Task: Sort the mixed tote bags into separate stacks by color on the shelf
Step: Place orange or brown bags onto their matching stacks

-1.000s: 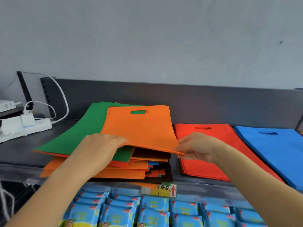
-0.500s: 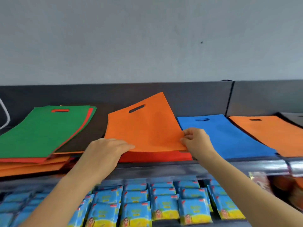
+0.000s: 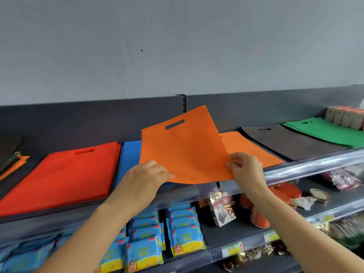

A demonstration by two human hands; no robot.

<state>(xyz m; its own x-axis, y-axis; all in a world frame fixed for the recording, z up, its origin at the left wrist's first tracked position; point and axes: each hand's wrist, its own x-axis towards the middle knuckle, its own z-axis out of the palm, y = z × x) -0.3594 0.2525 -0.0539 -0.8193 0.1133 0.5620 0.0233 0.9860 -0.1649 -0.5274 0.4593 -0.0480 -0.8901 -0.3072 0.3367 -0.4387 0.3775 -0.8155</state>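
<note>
I hold an orange tote bag [image 3: 185, 146] tilted up above the top shelf [image 3: 307, 168]. My left hand [image 3: 146, 177] grips its lower left edge, and my right hand [image 3: 244, 166] pinches its lower right corner. Beneath and right of it lies the orange stack [image 3: 250, 148]. A red stack [image 3: 65, 176] lies to the left, with a blue stack [image 3: 129, 156] between them, partly hidden by the held bag. Black bags [image 3: 289, 142] and green bags [image 3: 327, 133] lie further right. The mixed pile [image 3: 13, 162] shows at the far left edge.
A grey wall and dark back panel [image 3: 78, 123] stand behind the shelf. Small boxes [image 3: 346, 117] sit at the far right. On the lower shelves are blue snack packets [image 3: 149, 243], a foil pouch [image 3: 222, 207] and red-lidded jars [image 3: 289, 191].
The view has swung right. Both hands have carried the orange bag rightward, past the red and blue stacks, to above the orange stack. The mixed pile has slid to the far left.
</note>
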